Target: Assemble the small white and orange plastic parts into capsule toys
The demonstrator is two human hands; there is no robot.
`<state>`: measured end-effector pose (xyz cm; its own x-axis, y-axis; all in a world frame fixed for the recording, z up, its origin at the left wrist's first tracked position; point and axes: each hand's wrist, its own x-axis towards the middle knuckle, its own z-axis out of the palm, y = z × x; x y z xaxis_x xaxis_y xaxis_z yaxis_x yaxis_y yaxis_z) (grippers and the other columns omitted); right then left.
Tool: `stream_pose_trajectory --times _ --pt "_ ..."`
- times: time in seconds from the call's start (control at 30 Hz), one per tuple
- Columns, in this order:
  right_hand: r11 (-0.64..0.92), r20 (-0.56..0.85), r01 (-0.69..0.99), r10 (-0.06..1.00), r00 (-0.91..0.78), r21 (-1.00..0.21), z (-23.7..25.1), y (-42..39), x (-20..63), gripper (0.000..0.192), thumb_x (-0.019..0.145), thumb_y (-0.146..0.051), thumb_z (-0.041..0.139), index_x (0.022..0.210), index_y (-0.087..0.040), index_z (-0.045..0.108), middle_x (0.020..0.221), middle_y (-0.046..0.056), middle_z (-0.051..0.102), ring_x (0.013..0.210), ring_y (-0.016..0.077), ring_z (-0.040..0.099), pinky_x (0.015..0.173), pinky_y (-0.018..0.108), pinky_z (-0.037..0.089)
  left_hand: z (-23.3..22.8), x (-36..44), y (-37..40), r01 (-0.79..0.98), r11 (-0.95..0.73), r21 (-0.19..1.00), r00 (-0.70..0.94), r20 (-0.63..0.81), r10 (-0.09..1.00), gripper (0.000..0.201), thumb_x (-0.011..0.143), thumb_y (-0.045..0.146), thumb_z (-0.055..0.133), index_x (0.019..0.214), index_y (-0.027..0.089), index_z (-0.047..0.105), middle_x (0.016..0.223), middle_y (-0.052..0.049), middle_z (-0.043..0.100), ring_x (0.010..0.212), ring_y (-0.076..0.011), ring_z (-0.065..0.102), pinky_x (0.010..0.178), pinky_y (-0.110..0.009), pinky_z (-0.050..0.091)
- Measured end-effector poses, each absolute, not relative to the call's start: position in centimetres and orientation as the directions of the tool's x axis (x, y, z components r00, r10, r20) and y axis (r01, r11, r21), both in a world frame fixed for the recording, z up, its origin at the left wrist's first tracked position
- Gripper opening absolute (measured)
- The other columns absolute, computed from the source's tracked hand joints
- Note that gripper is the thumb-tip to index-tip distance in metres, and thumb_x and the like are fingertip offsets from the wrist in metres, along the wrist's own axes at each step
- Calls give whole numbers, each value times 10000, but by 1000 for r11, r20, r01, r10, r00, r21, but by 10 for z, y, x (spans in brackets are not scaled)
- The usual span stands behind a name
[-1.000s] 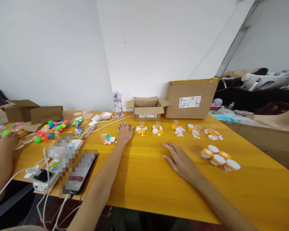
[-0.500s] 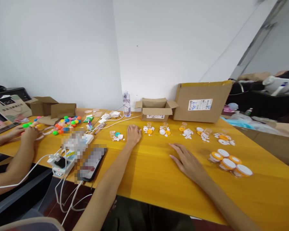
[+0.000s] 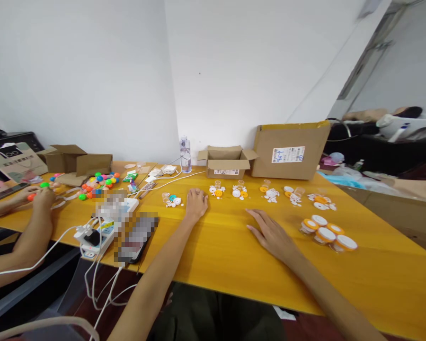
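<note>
My left hand rests on the wooden table with its fingers curled in, and nothing shows in it. Just left of it lies a small group of parts: a clear cup, a teal ring and white pieces. My right hand lies on the table, fingers stretched out and holding nothing. Beyond my hands runs a row of similar groups with clear cups, orange rings and small white parts. Right of my right hand stand several lidded orange-and-white containers, close together.
Behind the row stand an open carton, a large cardboard box and a water bottle. Left are a phone, a power strip with cables, and colourful balls. Another person's hands handle balls at far left.
The view has shifted slightly, so the things at the right appear further left. Both my hands stay about where they were on the table. The other person's hands have moved a little.
</note>
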<state>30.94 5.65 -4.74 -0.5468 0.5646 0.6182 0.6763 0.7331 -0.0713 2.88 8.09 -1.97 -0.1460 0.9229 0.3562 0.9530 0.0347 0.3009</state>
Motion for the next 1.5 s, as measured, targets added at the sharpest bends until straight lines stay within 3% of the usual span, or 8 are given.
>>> stream_pose_trajectory --times 0.63,0.73,0.93,1.03,1.17,1.5 --pt "749 578 657 576 -578 -89 -48 61 308 414 1035 -402 321 1388 -275 496 1183 111 719 1076 275 696 931 461 584 -28 30 43 942 -187 279 66 392 918 198 971 309 492 1090 244 635 1181 -109 587 1130 -273 532 1012 -430 449" --pt "742 563 646 615 -552 -176 -47 62 299 379 1030 -395 346 1324 -261 543 1205 110 719 1122 270 684 959 460 578 -26 31 37 944 -202 261 100 356 929 218 978 301 477 1125 249 628 1187 -106 576 1151 -271 524 1033 -438 437" --pt "667 429 507 743 -514 -546 -36 68 249 301 984 -394 476 1206 -251 621 1182 92 736 1104 246 700 971 428 570 -27 32 27 923 -308 229 210 370 905 275 998 334 444 1202 249 608 1205 -115 556 1121 -274 542 1029 -456 452" --pt "637 430 405 756 -493 -656 -29 73 222 276 930 -397 567 1148 -251 655 1183 88 730 1108 254 691 986 424 550 -31 31 25 892 -391 225 285 392 875 283 1005 364 438 1210 250 596 1204 -108 554 1112 -270 552 1011 -463 473" --pt "600 422 327 772 -475 -730 -23 78 199 187 886 -366 608 1007 -247 684 1071 63 740 1021 245 698 930 410 559 -34 29 26 845 -485 223 374 401 836 277 1012 377 432 1176 228 598 1208 -108 560 1131 -264 557 1029 -469 480" --pt "470 295 401 856 -426 -786 -21 83 187 75 801 -309 682 836 -242 676 837 25 757 791 217 707 744 340 551 -33 29 26 784 -553 282 428 400 810 360 1013 423 433 1264 208 574 1297 -131 561 1257 -282 533 1098 -494 443"
